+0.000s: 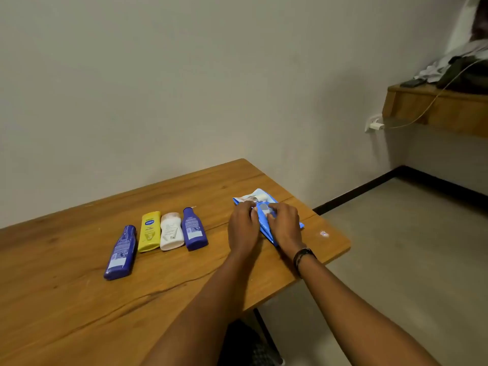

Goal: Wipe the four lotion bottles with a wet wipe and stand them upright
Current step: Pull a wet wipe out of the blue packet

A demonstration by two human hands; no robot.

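Observation:
Four lotion bottles lie flat in a row on the wooden table [79, 299]: a blue bottle [121, 252] at the left, a yellow bottle [149, 231], a white bottle [172, 231] and a second blue bottle [194, 229]. To their right lies a blue wet wipe pack [264, 200]. Both hands rest on the pack: my left hand [243, 225] on its left side, my right hand [285, 224] on its right side, fingertips meeting at the flap on top. Much of the pack is hidden under them.
The table's right edge [340, 257] runs close to the pack, with bare floor beyond. A wall stands behind the table. At the far right hangs a wooden shelf [433, 107] with clothes, and a charger [375, 125] with a cable is plugged in below it.

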